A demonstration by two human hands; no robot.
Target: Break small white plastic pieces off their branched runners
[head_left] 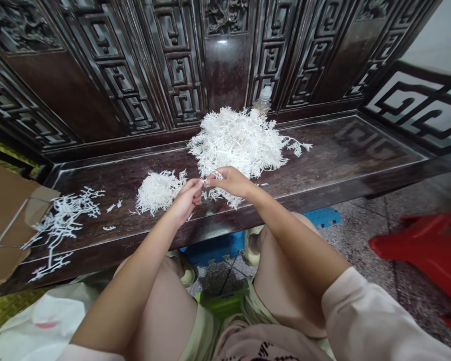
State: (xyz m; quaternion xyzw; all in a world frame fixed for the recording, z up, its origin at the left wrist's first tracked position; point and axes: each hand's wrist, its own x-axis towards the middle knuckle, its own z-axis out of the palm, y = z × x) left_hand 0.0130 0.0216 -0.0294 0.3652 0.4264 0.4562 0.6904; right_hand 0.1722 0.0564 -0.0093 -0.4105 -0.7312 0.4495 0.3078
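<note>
My left hand (186, 198) and right hand (229, 181) gripped a white sprig (221, 196) closed-fingered, the large heap (236, 140) dwarfing the small pile (158, 192) on the dark wooden surface (323, 150).

Both bare arms (298, 245) reach out in front of the person. The left hand (186, 200) and the right hand (228, 182) are up close together, with the fingers (202, 183) curled in and nearly touching.

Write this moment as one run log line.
left hand: at white sprig | right hand: pinching it | beside: small sprig pile, large sprig pile, dark wooden bench
</note>
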